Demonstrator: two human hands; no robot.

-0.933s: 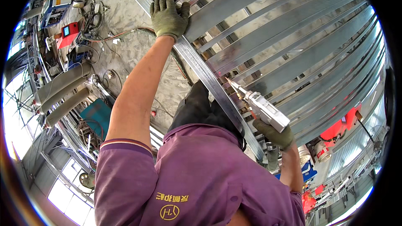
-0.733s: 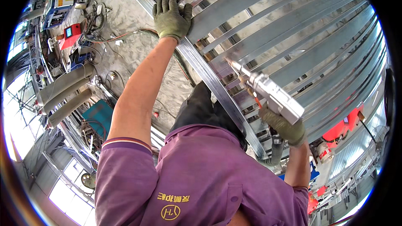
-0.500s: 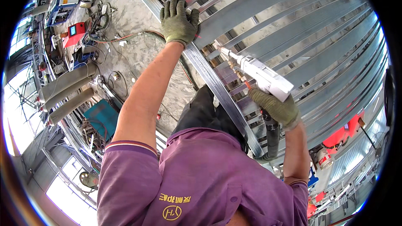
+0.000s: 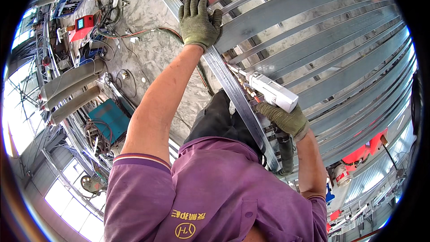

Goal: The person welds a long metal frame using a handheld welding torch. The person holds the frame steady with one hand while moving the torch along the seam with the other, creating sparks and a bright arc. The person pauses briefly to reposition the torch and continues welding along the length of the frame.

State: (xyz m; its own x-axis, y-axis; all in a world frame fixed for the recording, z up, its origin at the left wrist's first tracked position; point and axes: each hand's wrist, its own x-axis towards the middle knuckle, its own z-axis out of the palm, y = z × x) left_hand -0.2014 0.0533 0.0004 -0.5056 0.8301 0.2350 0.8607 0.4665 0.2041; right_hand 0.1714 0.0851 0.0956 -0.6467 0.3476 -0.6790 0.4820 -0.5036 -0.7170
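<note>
My left hand (image 4: 199,24), in an olive work glove, lies flat with fingers stretched on the long metal edge rail (image 4: 230,85) of a slatted frame. My right hand (image 4: 286,118), gloved alike, is wrapped round the grip of a white and silver welding gun (image 4: 274,91). The gun's slim nozzle points up and left, close to where a slat meets the rail. Whether its tip touches metal I cannot tell. A thick dark hose (image 4: 285,152) hangs below the grip. Wide and narrow grey metal slats (image 4: 309,18) run rightward from the rail.
Cables and an orange hose (image 4: 156,29) trail over the concrete floor (image 4: 143,0) left of the frame. Beyond stand a red machine with a small screen (image 4: 82,26), a teal box (image 4: 109,118) and several grey cylinders (image 4: 74,107). Red items (image 4: 365,149) lie at the lower right.
My right hand has brought the welding gun left and slightly down, so its nozzle is now closer to the edge rail. My left hand stays on the rail; the view has shifted slightly.
</note>
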